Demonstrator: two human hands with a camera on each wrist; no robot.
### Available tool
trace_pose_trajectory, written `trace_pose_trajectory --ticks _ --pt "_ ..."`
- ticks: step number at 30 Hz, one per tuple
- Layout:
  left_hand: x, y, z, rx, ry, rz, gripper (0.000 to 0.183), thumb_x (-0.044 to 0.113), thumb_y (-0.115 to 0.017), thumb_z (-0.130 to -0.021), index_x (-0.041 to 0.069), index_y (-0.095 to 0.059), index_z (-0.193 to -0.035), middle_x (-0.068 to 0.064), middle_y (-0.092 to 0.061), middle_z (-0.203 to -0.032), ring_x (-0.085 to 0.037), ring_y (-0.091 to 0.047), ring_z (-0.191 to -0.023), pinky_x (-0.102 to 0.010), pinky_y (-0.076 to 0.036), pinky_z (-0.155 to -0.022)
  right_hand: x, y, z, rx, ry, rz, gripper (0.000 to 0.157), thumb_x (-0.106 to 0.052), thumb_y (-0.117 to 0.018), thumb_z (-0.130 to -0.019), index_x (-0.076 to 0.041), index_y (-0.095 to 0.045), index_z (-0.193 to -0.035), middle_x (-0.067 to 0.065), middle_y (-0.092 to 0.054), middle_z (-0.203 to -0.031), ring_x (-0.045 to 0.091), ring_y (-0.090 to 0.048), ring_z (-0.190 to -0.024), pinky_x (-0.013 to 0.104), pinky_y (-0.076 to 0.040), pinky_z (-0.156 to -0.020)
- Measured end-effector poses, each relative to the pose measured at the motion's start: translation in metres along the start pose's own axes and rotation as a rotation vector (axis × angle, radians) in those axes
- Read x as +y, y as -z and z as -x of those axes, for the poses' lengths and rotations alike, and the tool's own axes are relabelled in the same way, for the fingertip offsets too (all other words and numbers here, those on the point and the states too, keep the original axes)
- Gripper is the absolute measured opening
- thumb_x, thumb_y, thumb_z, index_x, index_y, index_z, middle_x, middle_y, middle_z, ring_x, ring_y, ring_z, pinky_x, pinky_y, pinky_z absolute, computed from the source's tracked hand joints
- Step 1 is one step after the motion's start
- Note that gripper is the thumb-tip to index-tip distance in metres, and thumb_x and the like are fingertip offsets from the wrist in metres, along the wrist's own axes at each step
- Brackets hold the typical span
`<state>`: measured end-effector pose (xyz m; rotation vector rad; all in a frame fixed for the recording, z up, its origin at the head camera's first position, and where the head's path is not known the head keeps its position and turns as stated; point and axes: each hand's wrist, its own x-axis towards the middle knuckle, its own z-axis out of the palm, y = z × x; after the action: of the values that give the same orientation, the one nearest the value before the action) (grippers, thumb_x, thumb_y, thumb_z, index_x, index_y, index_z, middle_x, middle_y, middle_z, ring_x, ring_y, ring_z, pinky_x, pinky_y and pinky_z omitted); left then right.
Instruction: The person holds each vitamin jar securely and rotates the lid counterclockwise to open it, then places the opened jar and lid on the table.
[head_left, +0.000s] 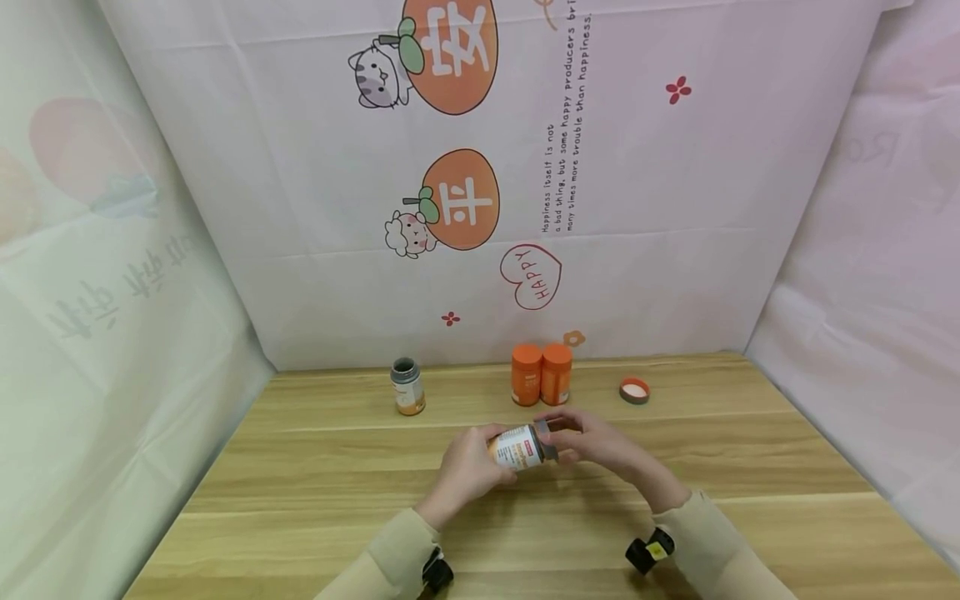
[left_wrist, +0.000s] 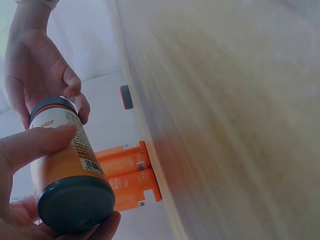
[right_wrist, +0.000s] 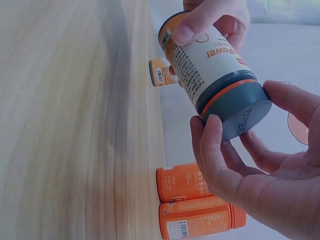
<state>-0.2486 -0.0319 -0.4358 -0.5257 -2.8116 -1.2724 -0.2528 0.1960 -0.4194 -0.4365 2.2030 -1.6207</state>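
Observation:
My left hand (head_left: 471, 467) grips a white and orange supplement bottle (head_left: 514, 448) round its body, tilted sideways above the wooden table. In the right wrist view, the bottle's dark grey cap (right_wrist: 240, 111) sits on its neck, and a thin orange ring shows beneath the cap's edge. The fingers and thumb of my right hand (head_left: 592, 437) pinch this cap from its sides. From the left wrist view, the bottle's dark base (left_wrist: 76, 204) faces the camera, with the left thumb lying along the label.
A similar bottle without a cap (head_left: 408, 390) stands at the back left of the table (head_left: 337, 500). Two orange jars (head_left: 527, 375) stand side by side at the back middle. A loose cap (head_left: 634, 391) lies to their right, inner side up. A white printed cloth hangs behind.

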Motion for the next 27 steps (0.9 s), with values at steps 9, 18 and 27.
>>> trace_pose_trajectory --ticks 9,18,27 --pt "0.0015 0.0 0.0009 -0.001 -0.012 0.0 0.061 0.009 -0.087 -0.055 0.011 -0.068 -0.113 -0.004 -0.069 -0.095 -0.014 -0.055 -0.077 -0.029 -0.044 -0.066 0.0024 0.0045 -0.0003 -0.028 0.035 0.015 0.052 -0.024 -0.065 -0.089 -0.008 -0.047 -0.134 0.021 -0.044 -0.137 0.027 -0.055 -0.111 0.041 -0.051 -0.089" --pt "-0.0001 0.0017 0.0 -0.019 -0.013 0.053 0.061 0.01 -0.086 -0.055 0.011 -0.068 -0.114 -0.003 -0.068 -0.096 -0.015 -0.055 -0.08 -0.031 -0.044 -0.069 0.0028 0.0069 -0.0007 -0.035 0.133 0.057 0.05 -0.017 -0.07 -0.084 -0.009 -0.051 -0.129 0.014 -0.051 -0.133 0.033 -0.05 -0.12 0.039 -0.047 -0.093" --pt "-0.0045 0.0022 0.0004 -0.051 -0.008 0.134 0.06 0.013 -0.085 -0.057 0.011 -0.068 -0.114 -0.001 -0.067 -0.095 -0.014 -0.055 -0.079 -0.028 -0.045 -0.067 0.0057 0.0096 -0.0003 -0.051 0.193 0.06 0.05 -0.012 -0.074 -0.08 -0.011 -0.054 -0.126 0.013 -0.051 -0.135 0.036 -0.044 -0.127 0.052 -0.04 -0.1"
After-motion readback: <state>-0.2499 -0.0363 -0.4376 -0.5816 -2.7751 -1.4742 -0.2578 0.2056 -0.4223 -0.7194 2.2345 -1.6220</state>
